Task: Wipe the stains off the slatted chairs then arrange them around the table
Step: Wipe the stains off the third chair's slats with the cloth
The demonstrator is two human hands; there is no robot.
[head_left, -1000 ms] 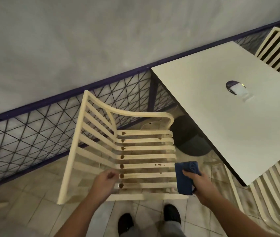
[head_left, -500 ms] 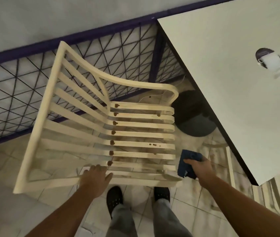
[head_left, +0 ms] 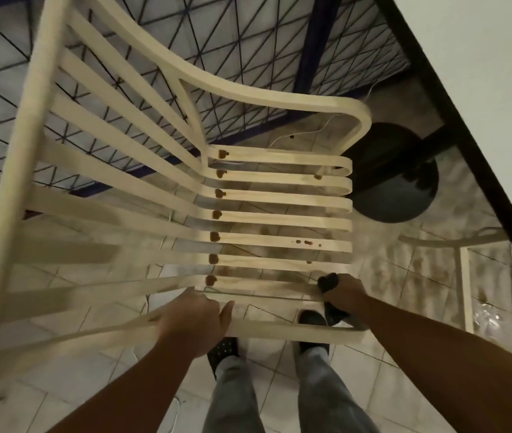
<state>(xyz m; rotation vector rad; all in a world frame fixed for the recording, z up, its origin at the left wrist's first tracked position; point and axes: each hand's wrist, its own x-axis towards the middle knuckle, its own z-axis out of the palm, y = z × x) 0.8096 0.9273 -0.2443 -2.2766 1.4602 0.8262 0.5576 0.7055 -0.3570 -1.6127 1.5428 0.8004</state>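
The left hand (head_left: 195,320) grips the near rail of the slatted chair (head_left: 279,218), its fingers curled over the rail's far edge and its thumb lying along the wood towards the right. The right hand (head_left: 347,292) is at the chair's near right corner, fingers closed round a dark cloth (head_left: 328,282) that bulges out past the knuckles and touches the nearest seat slat. Both forearms reach forward and down from the bottom of the view, and the person's shoes (head_left: 223,348) stand on the tiled floor (head_left: 404,276) just beneath the chair's near rail. Brown stains (head_left: 216,215) run in a row where the seat slats meet the backrest, one blob per slat, with smaller spots towards the right end of one slat. Right of the chair stands the white table (head_left: 483,73), its round dark base (head_left: 404,182) on the floor just beside the chair's right arm. A second chair (head_left: 464,245) shows partly under the table's edge. Behind the chair runs a dark mesh fence (head_left: 279,42).
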